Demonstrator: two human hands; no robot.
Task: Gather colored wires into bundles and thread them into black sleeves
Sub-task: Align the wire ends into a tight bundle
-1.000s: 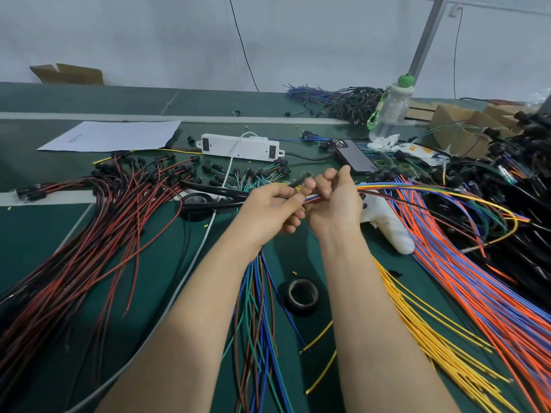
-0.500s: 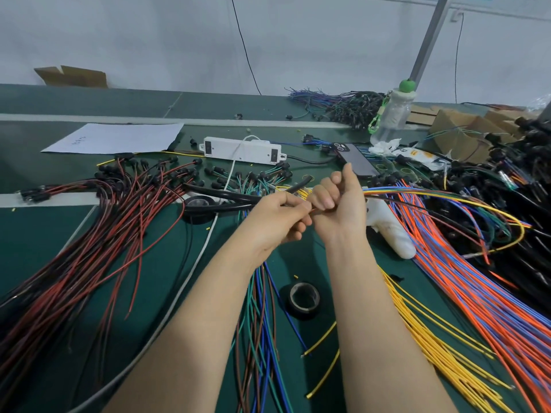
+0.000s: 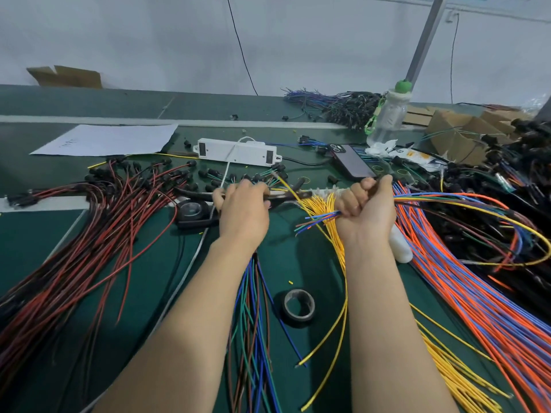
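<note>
Right hand [image 3: 366, 210] grips the wire bundle [image 3: 317, 221], left hand [image 3: 243, 205] a black sleeve [image 3: 285, 199], bare mat [image 3: 281, 248] between.

The left hand [image 3: 243, 210] covers the middle of the sleeve [image 3: 193, 192] it holds. The bundle [image 3: 319, 219] is hidden where it passes through the closed right hand [image 3: 366, 211]. A white object [image 3: 402, 251] lies mostly under the right forearm. Red wires [image 3: 74, 248] run off the left edge, and orange wires [image 3: 492, 308] off the right and near edges. The writing on the paper [image 3: 113, 140] is too small to read.
</note>
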